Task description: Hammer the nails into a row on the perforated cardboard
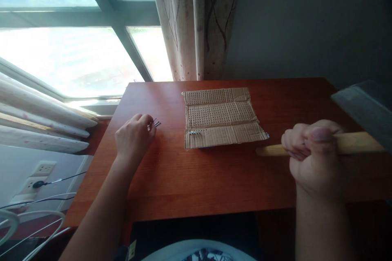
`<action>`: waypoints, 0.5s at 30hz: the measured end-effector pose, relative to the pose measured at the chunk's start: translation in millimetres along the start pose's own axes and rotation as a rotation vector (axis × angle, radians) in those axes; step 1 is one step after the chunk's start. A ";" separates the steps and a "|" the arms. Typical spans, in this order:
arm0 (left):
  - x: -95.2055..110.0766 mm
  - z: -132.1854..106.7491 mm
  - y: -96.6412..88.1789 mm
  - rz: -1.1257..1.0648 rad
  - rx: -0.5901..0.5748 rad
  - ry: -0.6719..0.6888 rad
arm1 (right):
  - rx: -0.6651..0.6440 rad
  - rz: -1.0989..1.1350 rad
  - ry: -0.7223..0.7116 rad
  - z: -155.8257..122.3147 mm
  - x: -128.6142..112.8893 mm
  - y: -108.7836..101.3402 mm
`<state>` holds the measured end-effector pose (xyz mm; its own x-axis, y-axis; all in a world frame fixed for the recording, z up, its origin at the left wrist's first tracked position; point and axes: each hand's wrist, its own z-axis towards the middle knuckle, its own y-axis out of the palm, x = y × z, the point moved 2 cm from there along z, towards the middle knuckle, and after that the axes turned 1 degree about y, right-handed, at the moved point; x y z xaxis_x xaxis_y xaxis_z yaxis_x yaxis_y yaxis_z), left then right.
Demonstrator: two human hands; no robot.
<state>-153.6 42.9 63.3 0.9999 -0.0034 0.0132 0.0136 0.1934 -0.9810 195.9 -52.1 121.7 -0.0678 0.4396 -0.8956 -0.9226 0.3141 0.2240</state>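
Note:
Above the left part of the table, my left hand (pixel 134 134) is closed, its thumb and fingers pinching a few small metal pins (pixel 157 123), perhaps nails. My right hand (pixel 315 157) is wrapped round the wooden handle (pixel 357 142) of a hatchet-like tool. Its broad grey head (pixel 364 102) runs off the right edge of the view. Between my hands lies a creased piece of cardboard (pixel 219 116) with rows of small holes. A short row of silvery metal bits (pixel 195 132) sits in its near left part.
The cardboard rests on a reddish-brown wooden table (pixel 199 187). Below the near edge stands a pale round container (pixel 165 253) with shiny bits inside. Left are a wall socket (pixel 38 177), cables (pixel 45 213) and a window (pixel 61 57). A curtain (pixel 196 28) hangs behind.

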 end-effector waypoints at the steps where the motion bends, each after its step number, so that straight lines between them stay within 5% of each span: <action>1: -0.2 0.7 -1.5 -0.107 0.037 -0.016 | 0.001 0.001 0.002 0.0 0.1 -0.3; 8: 32.0 -2.6 -17.9 -1.203 0.119 -0.127 | 0.032 0.002 -0.017 1.4 0.8 -1.8; 15: 84.9 -21.9 -23.3 -1.256 0.060 0.172 | 0.031 0.005 -0.025 2.1 1.5 -3.9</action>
<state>-69.1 16.6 83.1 0.2854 -0.3419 0.8953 0.9536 0.0083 -0.3008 200.2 -50.8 120.3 -0.0628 0.4618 -0.8848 -0.9100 0.3376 0.2408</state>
